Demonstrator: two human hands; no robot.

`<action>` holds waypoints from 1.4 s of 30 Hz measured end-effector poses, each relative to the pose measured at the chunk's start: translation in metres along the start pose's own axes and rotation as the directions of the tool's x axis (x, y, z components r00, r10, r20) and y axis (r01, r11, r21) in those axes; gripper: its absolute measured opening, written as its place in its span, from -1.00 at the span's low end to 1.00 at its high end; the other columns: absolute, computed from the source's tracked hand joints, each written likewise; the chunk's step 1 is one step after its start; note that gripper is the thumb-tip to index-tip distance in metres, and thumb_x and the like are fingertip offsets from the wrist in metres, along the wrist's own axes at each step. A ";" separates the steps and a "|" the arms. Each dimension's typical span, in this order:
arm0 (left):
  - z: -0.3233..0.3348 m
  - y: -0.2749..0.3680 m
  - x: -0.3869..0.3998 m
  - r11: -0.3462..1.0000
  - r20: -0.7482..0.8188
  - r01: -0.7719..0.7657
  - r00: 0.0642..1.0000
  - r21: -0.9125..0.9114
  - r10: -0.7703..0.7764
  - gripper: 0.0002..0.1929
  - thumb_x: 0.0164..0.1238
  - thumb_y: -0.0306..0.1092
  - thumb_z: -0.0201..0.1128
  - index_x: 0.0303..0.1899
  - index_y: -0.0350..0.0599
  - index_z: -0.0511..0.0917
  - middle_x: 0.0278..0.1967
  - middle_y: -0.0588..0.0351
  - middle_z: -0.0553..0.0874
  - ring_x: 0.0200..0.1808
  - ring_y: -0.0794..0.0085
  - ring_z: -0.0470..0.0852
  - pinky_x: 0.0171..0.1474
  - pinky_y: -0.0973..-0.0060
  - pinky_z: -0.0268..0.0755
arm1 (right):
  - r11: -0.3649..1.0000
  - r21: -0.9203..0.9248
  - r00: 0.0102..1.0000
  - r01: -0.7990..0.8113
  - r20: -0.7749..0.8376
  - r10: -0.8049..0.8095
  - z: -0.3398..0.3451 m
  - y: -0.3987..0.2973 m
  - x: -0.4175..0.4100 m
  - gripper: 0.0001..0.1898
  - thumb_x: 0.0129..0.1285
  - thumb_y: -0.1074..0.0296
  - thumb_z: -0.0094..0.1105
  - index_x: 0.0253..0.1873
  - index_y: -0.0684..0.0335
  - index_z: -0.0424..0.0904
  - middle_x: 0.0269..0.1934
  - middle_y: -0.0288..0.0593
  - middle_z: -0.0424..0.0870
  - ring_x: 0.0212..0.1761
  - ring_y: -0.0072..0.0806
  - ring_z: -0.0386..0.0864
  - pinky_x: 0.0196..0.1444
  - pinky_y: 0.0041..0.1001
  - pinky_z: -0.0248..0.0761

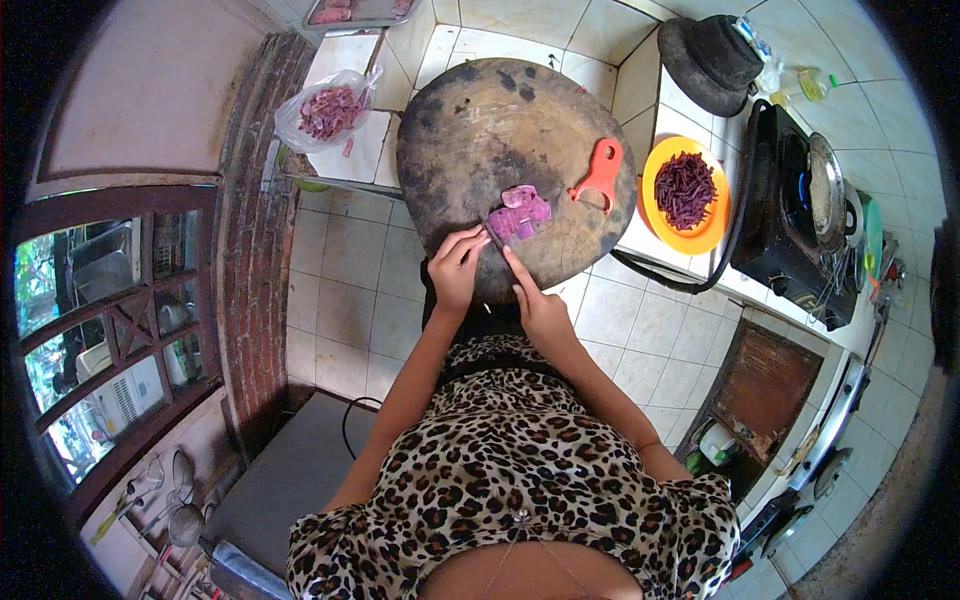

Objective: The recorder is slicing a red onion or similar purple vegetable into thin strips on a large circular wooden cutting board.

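Note:
A large round wooden chopping board [465, 142] lies before me, darkly stained. Purple vegetable slices [517, 214], perhaps sweet potato, are bunched near its front half. My right hand [544, 311] grips a small knife [496, 238], with the index finger stretched along it and the handle mostly hidden. Just left of the blade is my left hand [454, 270], its fingertips bunched close to the knife and the nearest slices. Whether those fingertips pinch a piece cannot be made out. A red-orange peeler [602, 174] rests on the board's right side.
Right of the board, an orange plate [721, 187] holds dark purple strips. Beyond it, a pan [825, 187] sits on a black gas stove [772, 255] with a blue flame lit. A plastic bag [289, 120] of purple peelings stands on the left tiled ledge [341, 161].

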State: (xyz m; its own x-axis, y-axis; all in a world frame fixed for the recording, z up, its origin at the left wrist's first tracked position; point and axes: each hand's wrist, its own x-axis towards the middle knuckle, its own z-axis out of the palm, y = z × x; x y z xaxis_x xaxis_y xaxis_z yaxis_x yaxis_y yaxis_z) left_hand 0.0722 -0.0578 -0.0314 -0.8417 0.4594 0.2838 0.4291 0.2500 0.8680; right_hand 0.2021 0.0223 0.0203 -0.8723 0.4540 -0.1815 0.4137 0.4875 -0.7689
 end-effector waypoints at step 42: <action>0.000 -0.001 -0.001 0.999 -0.006 -0.041 0.999 -0.018 0.041 -0.90 0.07 -0.65 0.29 -0.33 -0.34 0.63 -0.30 -0.03 0.69 -0.23 0.30 0.69 -0.13 0.49 0.52 | 0.965 -0.221 0.984 -0.138 0.083 0.160 0.014 -0.007 0.027 -0.35 0.33 0.41 -0.11 0.43 -0.31 -0.07 -0.65 0.19 0.48 -0.60 0.10 0.52 -0.56 -0.06 0.35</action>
State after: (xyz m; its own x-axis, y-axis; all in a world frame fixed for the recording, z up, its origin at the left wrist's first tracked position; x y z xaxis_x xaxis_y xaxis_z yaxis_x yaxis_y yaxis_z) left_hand 0.0728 -0.0589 -0.0330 -0.8251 0.4644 0.3217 0.4575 0.2152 0.8628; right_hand 0.1724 0.0208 0.0123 -0.8135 0.4627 -0.3523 0.5776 0.5726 -0.5818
